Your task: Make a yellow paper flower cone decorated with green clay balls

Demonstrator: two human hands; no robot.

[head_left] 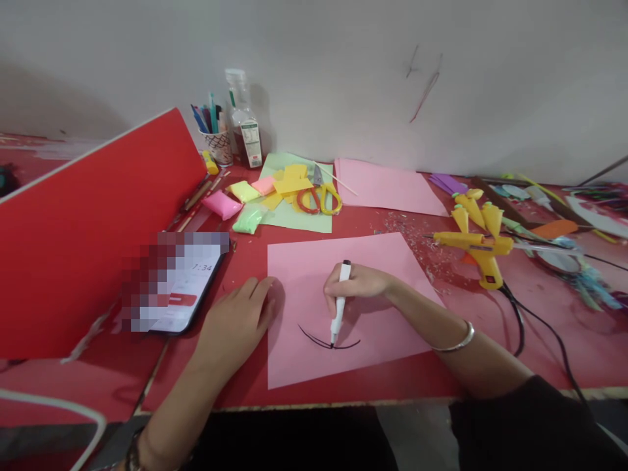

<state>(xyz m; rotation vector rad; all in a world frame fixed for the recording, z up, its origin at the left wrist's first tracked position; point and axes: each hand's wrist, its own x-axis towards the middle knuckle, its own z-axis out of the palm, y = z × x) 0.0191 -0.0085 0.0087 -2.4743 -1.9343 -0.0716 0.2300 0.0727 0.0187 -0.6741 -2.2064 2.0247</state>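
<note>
A pink sheet of paper (392,314) lies on the red table in front of me. My right hand (354,282) is closed around a white marker (338,313) with a black cap end, held nearly upright. The marker's tip touches the paper at a curved black line (314,338), which bows downward like a shallow bowl with a doubled stroke on its left part. My left hand (240,317) rests palm down, its fingers lying at the paper's left edge and nothing visible in it.
Left of my left hand lies a phone (196,281), beside a slanted red board (98,222). Behind are clay packets (223,205), scissors (318,198), pink sheets (387,186), a pen cup (217,147) and a bottle (249,137). A yellow glue gun (475,247) with cords lies right.
</note>
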